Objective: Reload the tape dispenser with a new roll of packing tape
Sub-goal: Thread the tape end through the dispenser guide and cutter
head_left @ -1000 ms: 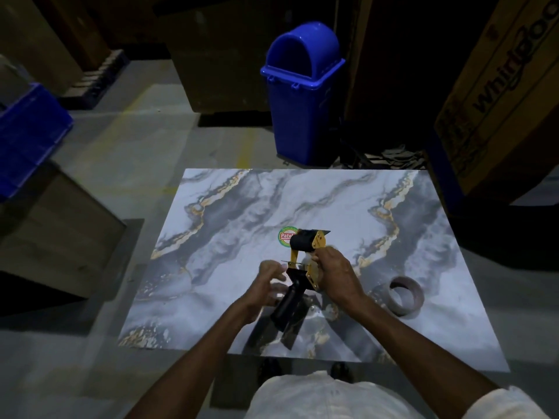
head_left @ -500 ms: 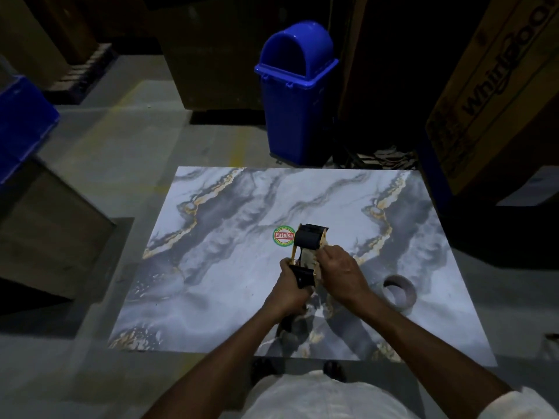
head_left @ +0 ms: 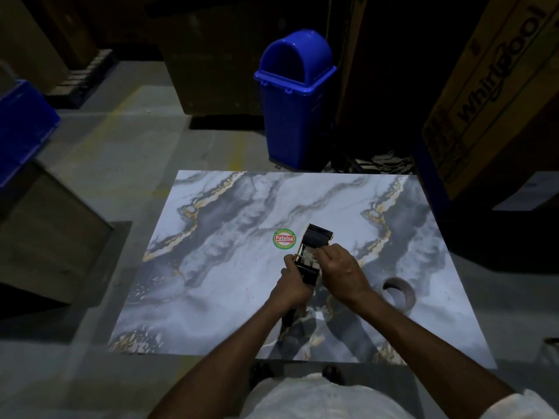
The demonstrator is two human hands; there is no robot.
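Black plastic and yellow metal make up the handheld tape dispenser, held above the middle of the surface, a slab printed in grey, white and gold marble veins. The left hand is clenched around the dispenser's black handle, knuckles up, its forearm coming in from the lower left. The right hand reaches across from the right, wrist bent, fingertips pinching at the dispenser's frame just below its black roller; what exactly they pinch is too dark and small to tell. The handle's lower end is hidden behind the left wrist.

To the right of the right wrist, a brown roll of packing tape sits on the surface, apart from both hands, blurred and partly in shadow. Just left of the dispenser's head lies a round green and red sticker reading "Patelsa". Beyond the far edge stands a blue plastic dustbin with a domed lid. A brown cardboard carton printed "Whirlpool" is cut off at the right edge.
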